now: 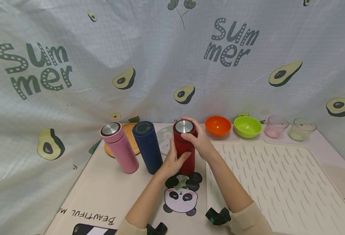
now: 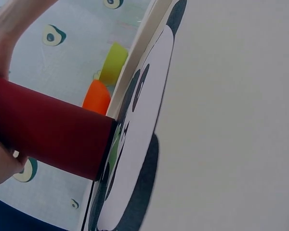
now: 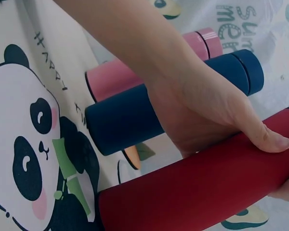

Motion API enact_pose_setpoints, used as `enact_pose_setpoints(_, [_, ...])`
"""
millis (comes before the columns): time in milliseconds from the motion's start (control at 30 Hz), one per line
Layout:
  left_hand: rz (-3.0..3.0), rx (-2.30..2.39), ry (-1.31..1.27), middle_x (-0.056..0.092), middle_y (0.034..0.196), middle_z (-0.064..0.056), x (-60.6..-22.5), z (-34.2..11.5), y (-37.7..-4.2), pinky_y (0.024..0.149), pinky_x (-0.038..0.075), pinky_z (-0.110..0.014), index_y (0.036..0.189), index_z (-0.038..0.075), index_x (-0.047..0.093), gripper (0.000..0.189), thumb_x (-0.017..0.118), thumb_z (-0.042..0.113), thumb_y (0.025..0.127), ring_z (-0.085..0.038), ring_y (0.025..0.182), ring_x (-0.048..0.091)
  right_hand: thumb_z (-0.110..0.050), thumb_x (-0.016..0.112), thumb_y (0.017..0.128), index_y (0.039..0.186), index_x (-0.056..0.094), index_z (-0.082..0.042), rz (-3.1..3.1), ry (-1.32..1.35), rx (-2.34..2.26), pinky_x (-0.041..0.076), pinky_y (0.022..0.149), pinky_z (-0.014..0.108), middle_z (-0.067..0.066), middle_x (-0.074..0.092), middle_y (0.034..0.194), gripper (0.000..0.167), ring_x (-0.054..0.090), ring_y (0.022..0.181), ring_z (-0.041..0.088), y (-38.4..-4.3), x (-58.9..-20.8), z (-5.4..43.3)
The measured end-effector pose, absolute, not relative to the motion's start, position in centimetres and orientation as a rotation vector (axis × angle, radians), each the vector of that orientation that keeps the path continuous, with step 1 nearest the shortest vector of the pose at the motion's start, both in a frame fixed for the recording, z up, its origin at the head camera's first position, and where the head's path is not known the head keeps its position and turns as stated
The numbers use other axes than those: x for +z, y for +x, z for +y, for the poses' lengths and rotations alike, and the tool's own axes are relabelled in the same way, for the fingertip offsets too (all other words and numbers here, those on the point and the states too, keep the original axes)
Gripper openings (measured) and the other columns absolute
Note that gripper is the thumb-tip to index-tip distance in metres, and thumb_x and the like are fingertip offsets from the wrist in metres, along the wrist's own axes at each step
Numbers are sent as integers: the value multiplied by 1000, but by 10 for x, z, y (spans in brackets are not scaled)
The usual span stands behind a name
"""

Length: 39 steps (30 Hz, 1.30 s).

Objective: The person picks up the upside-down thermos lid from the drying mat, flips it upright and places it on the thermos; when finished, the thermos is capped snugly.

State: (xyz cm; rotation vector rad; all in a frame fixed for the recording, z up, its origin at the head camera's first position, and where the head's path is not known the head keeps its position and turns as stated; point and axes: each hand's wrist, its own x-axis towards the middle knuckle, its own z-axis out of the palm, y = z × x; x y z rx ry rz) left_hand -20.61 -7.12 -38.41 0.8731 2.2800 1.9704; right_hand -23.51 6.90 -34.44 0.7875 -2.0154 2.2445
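Observation:
A red thermos with a silver-topped lid stands upright just behind the panda print. My left hand grips its body from the left, the thumb lying across the front. Up at the lid, my right hand curls round the rim, thumb in front and fingers behind. In the left wrist view the base of the red thermos meets the table. Left of it stand a navy thermos and a pink thermos, both lidded. The right wrist view shows the left hand wrapped around the red body.
An orange bowl, a green bowl, a pink glass and a greenish glass line the back. A cream ridged mat covers the right side. A striped black-and-white item lies at the front left.

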Motion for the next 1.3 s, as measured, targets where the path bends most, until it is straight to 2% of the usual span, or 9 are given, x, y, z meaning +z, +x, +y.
enact_pose_setpoints(100, [2309,1953,891,35,132,-25,-383,-71,-206,100,34,-42,138,0,0,70,52,-1,90,-34,121,40,-5,58,79,128,39,3,-1977,803,2272,47,87,33,20,49,119,53,50,103,26,-236,-344,70])
enact_pose_setpoints(300, [2349,1924,865,35,133,-24,-383,-71,-205,100,35,-42,137,0,3,69,53,1,90,-34,122,41,-3,68,76,121,37,-1,-2003,647,2178,48,85,32,14,45,119,54,47,105,26,-234,-343,63])
enact_pose_setpoints(533, [2348,1936,874,38,129,-26,-382,-70,-206,99,36,-42,136,-2,4,68,53,-1,89,-35,119,42,-9,56,81,130,38,1,-2009,796,2282,46,87,33,18,48,120,53,48,104,26,-235,-343,71])
enact_pose_setpoints(800, [2380,1900,866,38,131,-24,-380,-69,-204,99,36,-41,137,0,4,68,53,2,90,-33,120,42,-2,65,77,120,36,-2,-1991,662,2264,49,83,30,14,45,120,52,46,106,27,-235,-342,67])
enact_pose_setpoints(1067, [2386,1915,870,37,129,-26,-378,-69,-203,99,36,-43,136,-3,3,68,52,-1,89,-36,118,43,-6,56,80,129,38,2,-1971,771,2335,46,87,31,14,50,118,54,48,104,24,-236,-344,69])
enact_pose_setpoints(1300, [2401,1908,864,39,128,-26,-378,-69,-202,98,37,-43,137,-2,5,68,53,1,89,-35,117,44,-4,61,78,122,42,2,-1895,728,2397,48,83,29,9,53,110,48,51,99,23,-236,-343,67])
